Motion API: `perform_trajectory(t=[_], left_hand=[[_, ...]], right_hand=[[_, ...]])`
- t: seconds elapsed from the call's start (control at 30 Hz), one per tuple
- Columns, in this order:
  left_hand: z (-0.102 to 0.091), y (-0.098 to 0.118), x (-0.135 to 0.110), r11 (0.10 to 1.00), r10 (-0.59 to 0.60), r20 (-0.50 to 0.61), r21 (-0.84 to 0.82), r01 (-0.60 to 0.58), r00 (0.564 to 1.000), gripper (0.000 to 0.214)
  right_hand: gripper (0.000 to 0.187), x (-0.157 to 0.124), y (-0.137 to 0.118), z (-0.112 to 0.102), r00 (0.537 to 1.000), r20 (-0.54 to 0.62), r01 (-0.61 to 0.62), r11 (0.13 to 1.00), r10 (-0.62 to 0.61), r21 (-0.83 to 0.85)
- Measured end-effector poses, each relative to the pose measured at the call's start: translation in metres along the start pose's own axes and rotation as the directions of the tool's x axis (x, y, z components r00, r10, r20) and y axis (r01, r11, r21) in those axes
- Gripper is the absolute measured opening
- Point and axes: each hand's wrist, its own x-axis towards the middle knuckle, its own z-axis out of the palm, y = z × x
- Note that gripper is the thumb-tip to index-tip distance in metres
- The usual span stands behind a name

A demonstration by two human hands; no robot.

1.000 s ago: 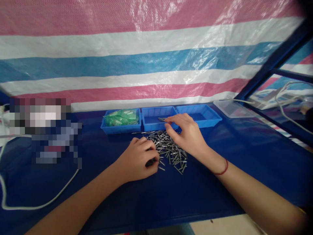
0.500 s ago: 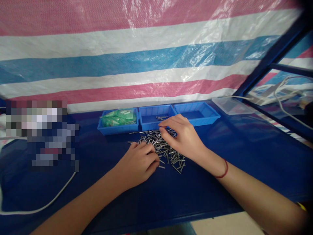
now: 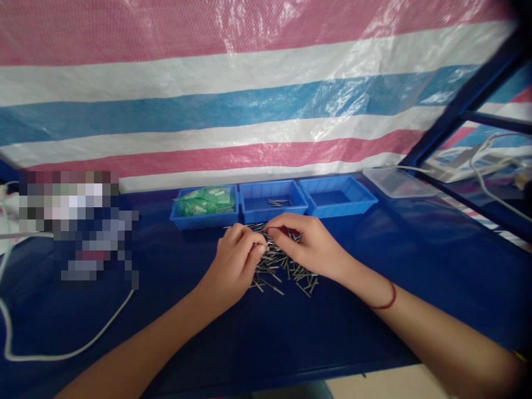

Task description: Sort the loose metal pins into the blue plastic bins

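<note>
A loose pile of thin grey metal nails (image 3: 305, 275) lies on the blue table, partly covered by my hands. My left hand (image 3: 235, 257) is at the pile's left side, thumb and index finger pinched together; what is between them is too small to make out. Over the upper part of the pile, my right hand (image 3: 311, 241) has its thumb and index tip closed together, close to the left fingertips. Its pinch hides whatever it holds. Behind the hands stands the middle blue bin (image 3: 272, 215), with a few nails (image 3: 280, 203) on its floor.
The left blue bin (image 3: 203, 221) holds a green plastic bag (image 3: 205, 200). On the right, another blue bin (image 3: 338, 208) stands beside a clear plastic lid (image 3: 399, 183). A white cable (image 3: 75, 353) curves across the table's left side. Striped sheeting (image 3: 249, 105) hangs behind.
My right hand has come down from the middle bin's front edge to the pile, its fingers now pinched. My left hand has moved slightly up, and its fingertips now meet near the right ones.
</note>
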Motion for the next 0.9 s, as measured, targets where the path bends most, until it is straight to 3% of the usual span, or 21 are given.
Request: perform_trajectory(t=[0.13,0.3,0.43,0.57,0.67,0.73,0.9], left_hand=[[0.003,-0.007,0.002,0.979,-0.039,-0.108,-0.204,0.016,0.993,0.017],[0.008,-0.009,0.002,0.952,-0.106,-0.136,-0.301,0.061,0.985,0.016],[0.005,-0.01,0.004,0.94,-0.106,-0.116,-0.335,0.062,0.988,0.018],[-0.001,-0.011,0.005,0.947,-0.103,-0.074,-0.312,0.075,0.992,0.017],[-0.003,-0.013,0.006,0.967,-0.101,-0.099,-0.244,0.074,0.99,0.012],[-0.002,-0.014,0.006,0.973,-0.096,-0.105,-0.219,0.071,0.99,0.012],[0.001,-0.014,0.005,0.973,-0.111,-0.081,-0.212,0.092,0.991,0.009]], right_hand=[[0.022,-0.002,-0.003,0.007,0.978,0.206,-0.093,0.967,0.044,0.237],[0.029,-0.003,0.002,0.014,0.95,0.299,-0.214,0.876,0.084,0.432],[0.025,-0.003,0.005,0.014,0.961,0.253,-0.209,0.89,0.111,0.405],[0.015,-0.003,0.003,0.008,0.99,0.131,-0.081,0.981,0.058,0.178],[0.012,-0.003,0.002,0.005,0.999,0.046,-0.019,0.997,0.015,0.07],[0.012,-0.003,0.002,0.005,0.998,0.004,-0.062,0.992,0.062,0.112],[0.016,-0.003,0.003,0.011,0.982,-0.02,-0.165,0.897,0.189,0.409]])
